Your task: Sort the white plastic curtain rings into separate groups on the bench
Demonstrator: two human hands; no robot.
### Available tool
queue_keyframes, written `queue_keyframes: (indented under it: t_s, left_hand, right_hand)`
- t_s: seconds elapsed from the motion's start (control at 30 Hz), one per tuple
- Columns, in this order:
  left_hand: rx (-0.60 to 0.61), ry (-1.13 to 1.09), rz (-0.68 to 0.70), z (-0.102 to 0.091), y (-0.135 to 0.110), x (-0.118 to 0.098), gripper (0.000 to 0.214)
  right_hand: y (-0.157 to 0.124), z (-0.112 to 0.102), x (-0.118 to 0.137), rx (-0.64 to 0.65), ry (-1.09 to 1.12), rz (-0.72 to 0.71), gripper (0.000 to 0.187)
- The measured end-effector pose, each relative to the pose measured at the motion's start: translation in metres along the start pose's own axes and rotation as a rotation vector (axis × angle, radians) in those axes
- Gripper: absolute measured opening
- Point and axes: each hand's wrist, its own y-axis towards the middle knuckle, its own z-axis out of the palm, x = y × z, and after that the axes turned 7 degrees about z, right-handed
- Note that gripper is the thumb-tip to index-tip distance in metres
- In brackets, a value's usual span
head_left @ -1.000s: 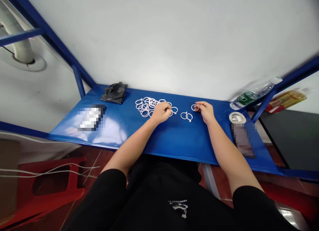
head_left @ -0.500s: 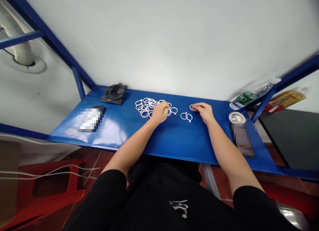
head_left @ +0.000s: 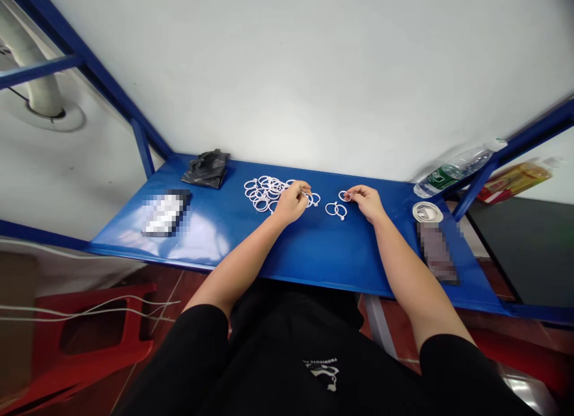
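Many white curtain rings [head_left: 261, 205], each with a small eyelet, lie in a loose pile on the blue table. My left hand [head_left: 292, 204] is at the right side of this pile, thumb and fingers closed on a white ring [head_left: 309, 201] that they partly hide. Another ring [head_left: 315, 199] lies just beside it. My right hand [head_left: 366, 202] pinches a single curtain ring [head_left: 343, 196] between thumb and fingertips, held slightly above the table. Between the hands, two linked or overlapping rings [head_left: 336, 210] lie on the table; I cannot tell which.
A crumpled black plastic bag [head_left: 206, 168] lies at the back left, with a blurred-out item [head_left: 165, 213] in front. At the right are a water bottle [head_left: 457, 170], a white tape roll or coiled cable [head_left: 427, 212] and a blurred dark item [head_left: 436, 251]. A wall [head_left: 287, 105] closes the back.
My left hand has shifted a little to the right, its fingers lifting from over the pile. The ring in my right hand has tilted and moved slightly left.
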Motion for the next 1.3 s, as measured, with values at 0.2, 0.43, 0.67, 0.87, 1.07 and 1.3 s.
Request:
queue_keyframes:
  t_s: [0.2, 0.43, 0.67, 0.87, 1.07, 1.3]
  left_hand:
    - [0.003, -0.046, -0.065, 0.001, 0.000, 0.010, 0.037]
    - [0.022, -0.031, -0.075, 0.000, 0.000, 0.013, 0.031]
    - [0.060, 0.029, -0.066, 0.002, 0.002, 0.012, 0.034]
    - [0.030, -0.017, -0.027, 0.003, 0.002, 0.014, 0.013]
    - [0.124, -0.042, -0.029, -0.001, 0.003, 0.004, 0.025]
    - [0.099, -0.132, -0.135, 0.003, 0.001, 0.011, 0.032]
  right_hand:
    - [-0.001, 0.002, 0.002, -0.028, -0.041, -0.028, 0.012]
    - [-0.003, -0.001, 0.006, -0.085, -0.175, -0.074, 0.009]
    - [-0.007, 0.002, 0.007, -0.173, -0.208, -0.170, 0.019]
    - [-0.021, 0.023, 0.015, -0.154, -0.295, -0.242, 0.039]
    - [-0.031, 0.042, 0.020, 0.138, -0.643, -0.427, 0.059]
    - [-0.013, 0.007, 0.007, 0.104, -0.781, -0.427, 0.042]
